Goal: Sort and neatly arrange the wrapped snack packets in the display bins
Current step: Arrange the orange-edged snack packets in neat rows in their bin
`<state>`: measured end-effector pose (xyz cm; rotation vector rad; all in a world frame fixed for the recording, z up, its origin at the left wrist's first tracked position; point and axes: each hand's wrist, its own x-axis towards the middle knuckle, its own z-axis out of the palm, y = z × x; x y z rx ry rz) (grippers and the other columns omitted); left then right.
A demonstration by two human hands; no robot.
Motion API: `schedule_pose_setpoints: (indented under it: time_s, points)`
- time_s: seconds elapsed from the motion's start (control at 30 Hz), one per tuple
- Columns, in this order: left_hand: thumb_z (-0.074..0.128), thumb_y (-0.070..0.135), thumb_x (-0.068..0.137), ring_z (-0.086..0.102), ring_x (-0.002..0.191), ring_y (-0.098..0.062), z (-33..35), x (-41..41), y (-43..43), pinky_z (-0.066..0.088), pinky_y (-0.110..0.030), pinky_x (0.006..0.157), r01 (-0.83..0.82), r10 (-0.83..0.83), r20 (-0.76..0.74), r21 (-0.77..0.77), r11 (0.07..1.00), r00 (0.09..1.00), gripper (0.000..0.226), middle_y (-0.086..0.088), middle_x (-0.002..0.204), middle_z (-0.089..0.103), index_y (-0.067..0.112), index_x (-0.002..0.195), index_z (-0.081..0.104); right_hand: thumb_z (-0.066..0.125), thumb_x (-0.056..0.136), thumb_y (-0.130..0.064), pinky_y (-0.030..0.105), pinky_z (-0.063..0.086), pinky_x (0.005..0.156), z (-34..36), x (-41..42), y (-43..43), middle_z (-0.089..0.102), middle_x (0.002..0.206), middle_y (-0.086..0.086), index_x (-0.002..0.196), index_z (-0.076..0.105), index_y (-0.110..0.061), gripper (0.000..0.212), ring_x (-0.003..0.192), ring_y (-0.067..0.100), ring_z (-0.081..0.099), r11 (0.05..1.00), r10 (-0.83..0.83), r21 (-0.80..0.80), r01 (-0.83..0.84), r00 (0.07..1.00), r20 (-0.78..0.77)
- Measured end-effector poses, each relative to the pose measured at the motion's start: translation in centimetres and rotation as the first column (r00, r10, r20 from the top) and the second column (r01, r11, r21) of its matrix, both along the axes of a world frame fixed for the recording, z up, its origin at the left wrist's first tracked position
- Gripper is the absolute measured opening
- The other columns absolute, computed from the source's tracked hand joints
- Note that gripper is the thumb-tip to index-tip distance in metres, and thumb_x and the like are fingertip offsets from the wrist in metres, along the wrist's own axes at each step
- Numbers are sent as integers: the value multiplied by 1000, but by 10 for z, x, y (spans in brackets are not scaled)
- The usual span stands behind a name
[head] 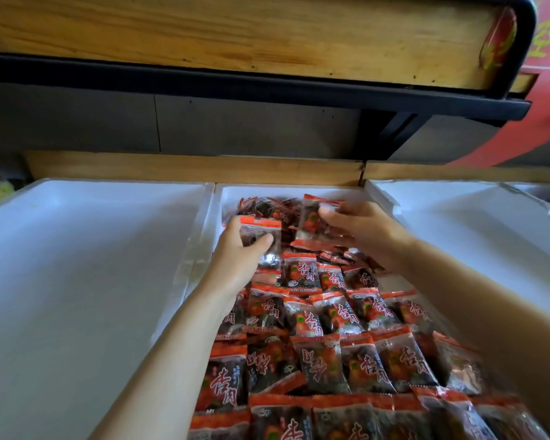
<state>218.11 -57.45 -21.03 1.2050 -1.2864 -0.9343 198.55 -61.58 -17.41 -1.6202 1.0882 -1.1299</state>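
The middle white foam bin (pixel 218 198) holds several red-and-dark wrapped snack packets (pixel 331 312); the near ones lie in overlapping rows, the far ones are in a loose heap. My left hand (pixel 238 249) grips one packet (pixel 262 231) between thumb and fingers above the bin's far left part. My right hand (pixel 359 227) pinches another packet (pixel 311 222) by its side, held upright over the far heap. Both forearms reach in from the bottom of the view.
A white foam bin (pixel 86 265) lies to the left and another (pixel 477 217) to the right, both showing bare white insides. A wooden ledge (pixel 191 168) runs behind the bins. An overhead wooden shelf with a black frame (pixel 267 81) hangs above.
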Motion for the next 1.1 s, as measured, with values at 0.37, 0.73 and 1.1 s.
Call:
schedule_pose_setpoints:
  time_s: [0.37, 0.73, 1.1]
  points:
    - [55, 19, 98, 68, 54, -7, 5, -1, 1, 61, -29, 63, -67, 69, -84, 26, 997, 994, 50, -9, 144, 46, 20, 145, 36, 62, 89, -21, 12, 32, 41, -58, -31, -40, 54, 65, 1, 98, 67, -6, 18, 47, 4, 43, 979, -124, 63, 193, 814, -567]
    - [56, 7, 97, 74, 70, -18, 4, -14, 10, 59, -40, 83, 81, -74, -131, 47, 996, 989, 29, -6, 129, 56, 20, 122, 55, 58, 91, -34, 32, 45, 81, -63, -29, -33, 61, 117, 11, 122, 57, -9, 40, 105, 26, 59, 984, -161, -55, 168, 729, -665]
    - [65, 4, 90, 58, 89, 7, 1, -56, 2, 45, -3, 82, 0, 148, 376, -367, 930, 915, 28, 15, 103, 64, 24, 110, 64, 30, 98, -48, 27, 58, 71, -14, -18, 12, 71, 96, 6, 106, 61, -10, 49, 85, 19, 70, 998, 22, 64, -19, 998, -50]
